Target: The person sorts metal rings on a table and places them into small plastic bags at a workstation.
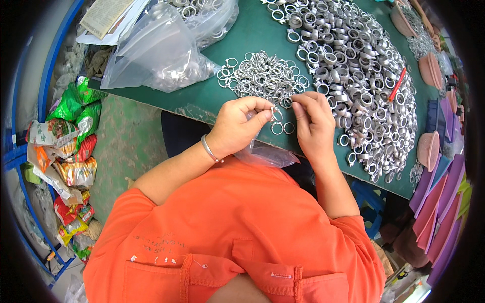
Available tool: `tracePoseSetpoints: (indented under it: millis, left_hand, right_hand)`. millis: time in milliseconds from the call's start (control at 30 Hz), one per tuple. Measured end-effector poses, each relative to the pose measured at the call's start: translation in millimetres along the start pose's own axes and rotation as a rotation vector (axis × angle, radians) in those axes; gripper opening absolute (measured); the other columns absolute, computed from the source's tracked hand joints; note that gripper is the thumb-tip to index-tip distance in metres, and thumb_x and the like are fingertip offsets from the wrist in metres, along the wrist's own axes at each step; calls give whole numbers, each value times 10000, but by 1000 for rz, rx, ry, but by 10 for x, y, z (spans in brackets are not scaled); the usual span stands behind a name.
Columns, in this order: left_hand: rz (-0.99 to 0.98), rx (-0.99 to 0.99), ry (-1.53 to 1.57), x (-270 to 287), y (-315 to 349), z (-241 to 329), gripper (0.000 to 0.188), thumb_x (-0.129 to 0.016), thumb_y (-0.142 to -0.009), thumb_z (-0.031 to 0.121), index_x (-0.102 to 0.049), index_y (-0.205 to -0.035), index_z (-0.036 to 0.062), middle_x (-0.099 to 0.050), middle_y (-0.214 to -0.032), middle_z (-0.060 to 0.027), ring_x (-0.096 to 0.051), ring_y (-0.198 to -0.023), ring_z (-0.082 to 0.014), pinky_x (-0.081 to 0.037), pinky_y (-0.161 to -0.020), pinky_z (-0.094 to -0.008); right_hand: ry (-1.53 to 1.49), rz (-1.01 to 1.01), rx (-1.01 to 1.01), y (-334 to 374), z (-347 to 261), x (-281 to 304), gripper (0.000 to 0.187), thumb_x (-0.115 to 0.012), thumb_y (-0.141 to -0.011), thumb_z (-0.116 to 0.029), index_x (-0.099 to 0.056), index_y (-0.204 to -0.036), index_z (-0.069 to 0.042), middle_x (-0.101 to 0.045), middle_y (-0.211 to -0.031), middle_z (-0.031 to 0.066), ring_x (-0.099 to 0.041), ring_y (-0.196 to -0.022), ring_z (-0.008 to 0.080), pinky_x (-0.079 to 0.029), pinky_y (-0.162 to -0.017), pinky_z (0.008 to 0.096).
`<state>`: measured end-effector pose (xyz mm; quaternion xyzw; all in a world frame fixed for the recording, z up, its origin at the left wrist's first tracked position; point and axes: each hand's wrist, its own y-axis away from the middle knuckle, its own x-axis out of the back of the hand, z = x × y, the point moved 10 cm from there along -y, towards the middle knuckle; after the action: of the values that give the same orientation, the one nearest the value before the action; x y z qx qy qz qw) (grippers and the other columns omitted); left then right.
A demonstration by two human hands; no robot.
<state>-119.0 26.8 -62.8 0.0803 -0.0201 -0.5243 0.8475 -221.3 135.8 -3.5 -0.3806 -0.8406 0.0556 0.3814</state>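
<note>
My left hand [233,125], with a metal bangle at its wrist, pinches a small silver ring clamp [276,114] between thumb and forefinger near the table's front edge. To its right, my right hand [316,123] has its thumb and forefinger drawn together beside the small heap. Whatever is between those fingertips is too small to make out. Two small rings [282,128] lie side by side between my hands. Just beyond them spreads a heap of thin silver ring clamps [263,76]. A clear plastic bag [270,154] hangs at the edge below my hands.
Thicker grey metal rings [348,65] cover the right of the green table [197,107], with a red stick [397,84] on top. Plastic bags of rings [169,55] stand at the far left. Pink baskets [428,150] line the right side. Colourful packets [76,131] fill a blue rack.
</note>
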Motion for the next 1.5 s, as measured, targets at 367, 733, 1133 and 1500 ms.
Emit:
tracePoseSetpoints:
  millis: [367,733,1133,1500]
  left_hand:
    - [-43,72,122,26,-25,14,143,-594,-923,43,-644,-1021,-50,-681,-905,-55,-614,-825,-79,-486,-710,-204]
    - [-32,43,103,19,-17,19,142,-602,-912,27,-642,-1016,-61,-677,-907,-71,-626,-842,-105,-511,-784,-246]
    - [-46,32,82,5,2,-12,142,-606,-908,21,-647,-1024,-50,-681,-904,-68,-627,-830,-100,-509,-756,-239]
    - [-43,48,59,1,5,-18,132,-619,-895,18,-657,-1003,-47,-685,-889,-67,-630,-814,-95,-509,-740,-230]
  right_hand:
    - [29,-33,-69,38,131,-61,131,-688,-763,25,-618,-865,-18,-597,-856,112,-607,-755,276,-495,-655,340]
    - [-639,-82,-654,227,481,-121,98,-701,-838,-20,-671,-923,18,-690,-800,56,-647,-651,87,-503,-534,193]
    - [-1081,-197,-931,436,524,-376,116,-653,-874,-42,-663,-943,50,-690,-770,143,-664,-576,157,-557,-506,256]
    - [-1456,-283,-1071,552,496,-520,123,-597,-848,6,-648,-937,72,-663,-695,138,-621,-502,165,-542,-436,280]
